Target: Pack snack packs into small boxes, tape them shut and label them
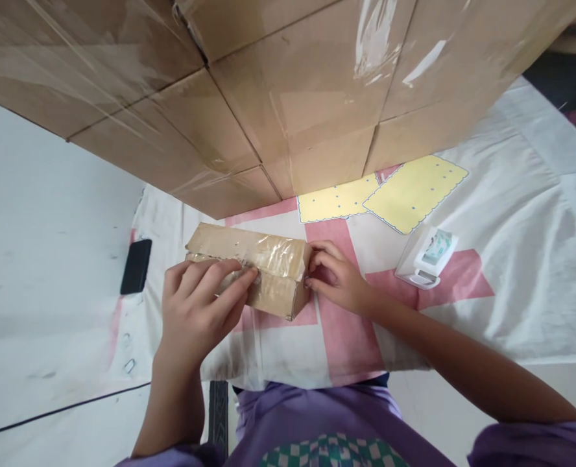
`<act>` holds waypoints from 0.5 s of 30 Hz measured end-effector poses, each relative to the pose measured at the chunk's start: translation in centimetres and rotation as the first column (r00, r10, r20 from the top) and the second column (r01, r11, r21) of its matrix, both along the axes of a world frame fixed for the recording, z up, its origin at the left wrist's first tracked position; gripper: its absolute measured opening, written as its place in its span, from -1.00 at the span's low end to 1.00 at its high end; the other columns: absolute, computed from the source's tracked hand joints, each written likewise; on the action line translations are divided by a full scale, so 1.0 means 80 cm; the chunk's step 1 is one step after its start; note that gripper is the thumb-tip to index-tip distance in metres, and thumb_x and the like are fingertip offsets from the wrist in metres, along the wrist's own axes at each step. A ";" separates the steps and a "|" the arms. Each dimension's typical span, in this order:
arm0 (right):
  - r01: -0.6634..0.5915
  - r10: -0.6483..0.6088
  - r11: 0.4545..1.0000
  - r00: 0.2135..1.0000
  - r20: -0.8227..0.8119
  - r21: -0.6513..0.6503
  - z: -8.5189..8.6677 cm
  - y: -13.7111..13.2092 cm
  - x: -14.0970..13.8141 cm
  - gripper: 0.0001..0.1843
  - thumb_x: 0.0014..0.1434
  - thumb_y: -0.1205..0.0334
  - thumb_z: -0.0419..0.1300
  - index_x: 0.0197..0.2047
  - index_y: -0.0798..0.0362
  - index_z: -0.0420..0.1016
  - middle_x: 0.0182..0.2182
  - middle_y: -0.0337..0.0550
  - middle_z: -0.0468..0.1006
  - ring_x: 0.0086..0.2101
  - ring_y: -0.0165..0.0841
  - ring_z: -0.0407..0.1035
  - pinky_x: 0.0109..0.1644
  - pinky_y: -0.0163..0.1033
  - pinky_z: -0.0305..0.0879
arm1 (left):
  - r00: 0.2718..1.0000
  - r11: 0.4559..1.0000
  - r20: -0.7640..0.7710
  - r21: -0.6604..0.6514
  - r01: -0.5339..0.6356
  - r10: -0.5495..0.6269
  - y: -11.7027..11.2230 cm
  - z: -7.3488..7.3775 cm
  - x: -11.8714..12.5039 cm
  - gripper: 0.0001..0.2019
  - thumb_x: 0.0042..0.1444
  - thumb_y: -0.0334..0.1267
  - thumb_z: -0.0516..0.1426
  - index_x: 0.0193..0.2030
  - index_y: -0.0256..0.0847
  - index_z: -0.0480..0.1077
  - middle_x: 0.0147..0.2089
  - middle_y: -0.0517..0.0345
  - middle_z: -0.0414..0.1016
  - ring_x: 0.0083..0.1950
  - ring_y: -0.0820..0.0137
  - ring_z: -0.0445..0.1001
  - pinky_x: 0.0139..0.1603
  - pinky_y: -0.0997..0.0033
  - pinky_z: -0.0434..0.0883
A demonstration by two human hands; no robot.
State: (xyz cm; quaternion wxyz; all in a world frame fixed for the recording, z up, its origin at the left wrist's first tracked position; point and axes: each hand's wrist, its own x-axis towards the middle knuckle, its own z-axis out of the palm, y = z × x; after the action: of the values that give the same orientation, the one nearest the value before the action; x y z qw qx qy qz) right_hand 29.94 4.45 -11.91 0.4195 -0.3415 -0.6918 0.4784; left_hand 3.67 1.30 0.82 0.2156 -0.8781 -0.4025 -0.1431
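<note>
A small brown cardboard box [276, 295] lies on the cloth in front of me, its top covered with shiny, wrinkled clear tape [281, 250]. My left hand [195, 301] reaches over the near long side, thumb and fingers pinched together at the tape by the top seam. What exactly sits between those fingertips is partly hidden. At the box's right end, my right hand [341, 279] has its fingers bent and their tips against the end face, steadying it.
Taped, stacked cardboard boxes [298, 97] rise just behind. Two yellow scalloped sheets [417, 194] lie at their foot. A white tape dispenser [427, 256] stands right, a black phone [136, 266] left, on the pink-and-white cloth [349, 331]. Part of another person shows at upper right.
</note>
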 end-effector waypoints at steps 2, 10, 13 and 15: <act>0.000 0.000 1.000 1.000 0.006 -0.005 0.001 0.000 0.000 -0.80 0.23 0.32 0.31 -0.23 -0.04 0.33 0.11 -0.04 0.36 0.12 -0.17 0.34 0.18 0.02 0.36 | 1.000 0.997 -0.010 -0.078 0.015 -0.016 -0.004 0.001 0.000 -0.69 0.16 -0.37 0.27 0.06 -0.12 0.52 -0.09 0.05 0.62 -0.14 0.20 0.46 -0.02 0.09 0.27; -0.003 0.003 1.000 1.000 0.012 0.007 0.002 0.000 0.001 -0.80 0.22 0.33 0.32 -0.23 -0.05 0.34 0.12 -0.05 0.37 0.12 -0.15 0.34 0.18 0.04 0.36 | 0.994 0.973 0.105 -0.221 0.063 -0.040 -0.019 -0.020 -0.006 -0.44 0.18 0.01 0.29 0.22 -0.27 0.41 -0.10 -0.10 0.53 -0.15 0.15 0.39 -0.07 0.09 0.29; -0.003 0.003 1.000 1.000 0.010 0.005 0.001 0.000 0.000 -0.80 0.22 0.32 0.32 -0.23 -0.05 0.34 0.12 -0.05 0.37 0.12 -0.14 0.35 0.17 0.04 0.36 | 0.991 0.974 0.133 -0.225 0.014 0.017 -0.024 -0.031 -0.008 -0.45 0.18 -0.09 0.31 0.25 -0.23 0.39 -0.07 -0.11 0.49 -0.09 0.14 0.39 -0.03 0.09 0.32; -0.003 0.003 1.000 1.000 0.009 0.001 0.000 0.000 0.000 -0.81 0.21 0.31 0.32 -0.24 -0.04 0.34 0.11 -0.05 0.37 0.12 -0.15 0.35 0.18 0.04 0.36 | 0.988 0.975 0.145 -0.220 -0.011 0.044 -0.027 -0.035 -0.009 -0.46 0.17 -0.14 0.32 0.27 -0.19 0.39 -0.07 -0.09 0.47 -0.07 0.14 0.38 0.01 0.09 0.33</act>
State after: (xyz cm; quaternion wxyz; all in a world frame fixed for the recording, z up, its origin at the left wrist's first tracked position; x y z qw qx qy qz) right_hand 29.97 4.48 -11.89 0.4156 -0.3424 -0.6945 0.4773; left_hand 2.95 -0.82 -1.97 0.0888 -0.8777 -0.4428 -0.1602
